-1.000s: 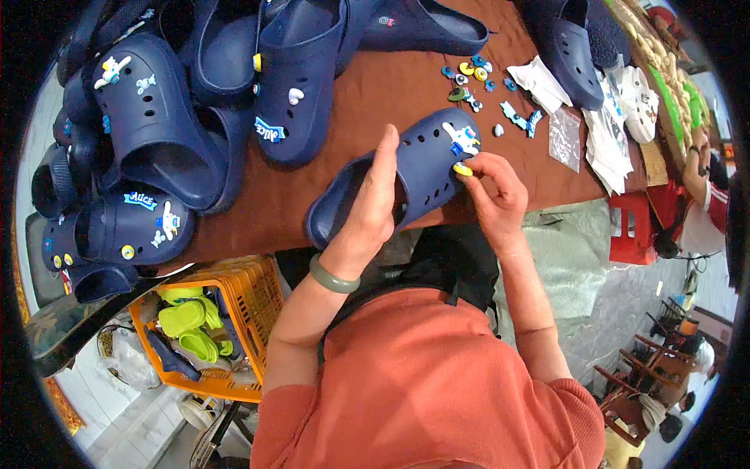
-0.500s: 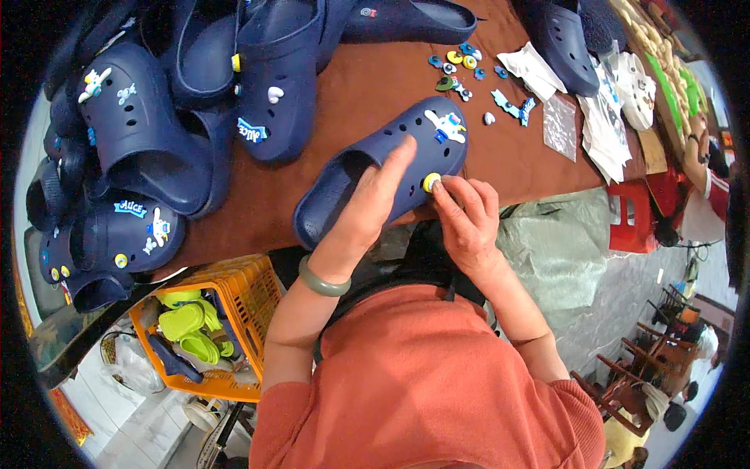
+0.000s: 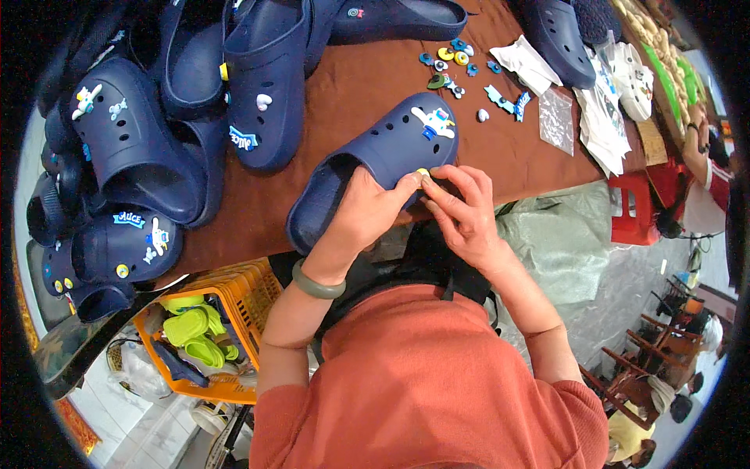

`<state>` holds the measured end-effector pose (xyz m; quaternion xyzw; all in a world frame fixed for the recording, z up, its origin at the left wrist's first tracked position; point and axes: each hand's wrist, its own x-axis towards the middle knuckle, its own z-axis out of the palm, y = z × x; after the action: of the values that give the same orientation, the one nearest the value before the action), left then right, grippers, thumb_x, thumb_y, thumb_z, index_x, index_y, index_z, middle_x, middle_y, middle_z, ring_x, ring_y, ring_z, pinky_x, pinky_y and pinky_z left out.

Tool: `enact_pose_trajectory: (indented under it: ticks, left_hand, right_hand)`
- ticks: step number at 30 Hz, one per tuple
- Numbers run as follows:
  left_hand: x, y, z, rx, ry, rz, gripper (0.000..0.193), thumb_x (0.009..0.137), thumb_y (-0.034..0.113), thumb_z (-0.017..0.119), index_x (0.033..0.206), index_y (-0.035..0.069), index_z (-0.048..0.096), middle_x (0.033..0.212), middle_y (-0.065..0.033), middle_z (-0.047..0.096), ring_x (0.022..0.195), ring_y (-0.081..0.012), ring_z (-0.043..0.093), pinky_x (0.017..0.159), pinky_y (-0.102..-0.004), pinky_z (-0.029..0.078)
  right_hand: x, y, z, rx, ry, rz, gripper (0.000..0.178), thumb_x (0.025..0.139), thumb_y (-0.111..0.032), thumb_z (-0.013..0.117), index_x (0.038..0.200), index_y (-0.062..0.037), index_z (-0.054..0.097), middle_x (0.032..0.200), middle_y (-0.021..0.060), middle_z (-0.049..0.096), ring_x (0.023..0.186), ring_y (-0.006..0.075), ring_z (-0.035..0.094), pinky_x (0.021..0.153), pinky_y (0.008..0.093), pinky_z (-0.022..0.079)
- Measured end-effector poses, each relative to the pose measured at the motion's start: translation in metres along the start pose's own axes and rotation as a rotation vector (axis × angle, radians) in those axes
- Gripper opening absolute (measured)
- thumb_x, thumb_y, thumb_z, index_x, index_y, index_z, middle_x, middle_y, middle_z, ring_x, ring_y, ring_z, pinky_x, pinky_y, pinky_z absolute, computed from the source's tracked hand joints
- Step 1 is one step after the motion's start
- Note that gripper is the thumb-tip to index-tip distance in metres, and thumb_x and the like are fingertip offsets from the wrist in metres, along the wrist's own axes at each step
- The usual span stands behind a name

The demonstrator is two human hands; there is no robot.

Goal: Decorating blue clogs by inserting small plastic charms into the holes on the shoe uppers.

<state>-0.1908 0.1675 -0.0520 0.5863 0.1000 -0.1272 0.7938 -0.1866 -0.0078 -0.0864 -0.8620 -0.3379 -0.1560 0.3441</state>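
Note:
A navy clog (image 3: 373,150) lies tilted at the table's near edge, its toe pointing to the far right. A white-and-blue character charm (image 3: 433,123) sits on its toe. My left hand (image 3: 363,209) grips the clog, its fingers hidden inside the opening and its thumb stretched over the upper. At the clog's near right side, a small yellow charm (image 3: 423,171) shows between that thumb tip and my right hand (image 3: 464,209). The right thumb and fingertips are closed on the charm, covering most of it.
Loose charms (image 3: 445,66) lie beyond the clog, near a clear plastic bag (image 3: 556,121) and white papers (image 3: 600,129). Decorated navy clogs (image 3: 141,133) crowd the table's left. An orange crate (image 3: 254,313) of green clogs stands below; a red stool (image 3: 633,207) is at right.
My left thumb has moved down and right from the clog's upper to the yellow charm. My right hand has shifted slightly left, and less of the charm shows. The clog stays nearly in place.

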Motion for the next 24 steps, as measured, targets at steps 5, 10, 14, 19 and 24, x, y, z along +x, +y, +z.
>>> enact_pose_trajectory:
  ticks: [5,10,14,19,24]
  left_hand:
    - [0.004,-0.007,-0.006,0.082,-0.027,0.098,0.024,0.084,0.002,0.061,0.107,-0.002,0.057,0.101,-0.0082,0.061,0.09,-0.0143,0.061,0.073,-0.0285,0.055]
    - [0.002,-0.004,-0.003,0.039,-0.024,0.106,0.026,0.082,0.001,0.058,0.109,-0.002,0.057,0.101,-0.007,0.061,0.093,-0.0129,0.059,0.078,-0.0273,0.05]
    - [0.002,-0.016,-0.002,-0.011,0.03,0.133,0.027,0.081,0.003,0.057,0.107,-0.003,0.058,0.1,-0.0078,0.062,0.093,-0.0146,0.06,0.079,-0.0294,0.05]
    - [0.0,-0.017,-0.003,0.321,0.085,0.23,0.027,0.08,0.01,0.061,0.104,-0.003,0.059,0.096,-0.0127,0.064,0.089,-0.0216,0.062,0.081,-0.034,0.049]
    - [0.002,-0.009,-0.006,0.274,-0.021,0.258,0.027,0.08,0.008,0.06,0.106,-0.002,0.058,0.095,-0.0128,0.063,0.089,-0.0213,0.062,0.081,-0.0325,0.048]
  right_hand:
    - [0.007,0.004,0.001,0.412,0.044,0.268,0.018,0.075,-0.004,0.072,0.093,-0.0064,0.068,0.096,0.006,0.062,0.09,0.021,0.057,0.079,0.0333,0.046]
    - [0.03,0.007,-0.008,0.756,-0.063,0.706,0.016,0.074,-0.007,0.074,0.075,-0.0031,0.058,0.073,0.0032,0.057,0.068,0.0106,0.055,0.062,0.0276,0.046]
    - [0.049,0.011,-0.017,0.514,-0.306,0.651,0.027,0.072,-0.013,0.077,0.07,-0.0043,0.052,0.064,0.0015,0.052,0.06,0.01,0.05,0.056,0.0278,0.042]
    - [0.051,0.011,-0.015,0.416,-0.312,0.564,0.027,0.072,-0.015,0.077,0.07,-0.004,0.052,0.063,0.0023,0.051,0.059,0.0105,0.048,0.055,0.0277,0.04]
    - [0.055,0.016,-0.022,0.476,-0.341,0.594,0.025,0.072,-0.014,0.077,0.07,-0.004,0.053,0.063,0.0014,0.052,0.059,0.0097,0.048,0.054,0.0273,0.04]
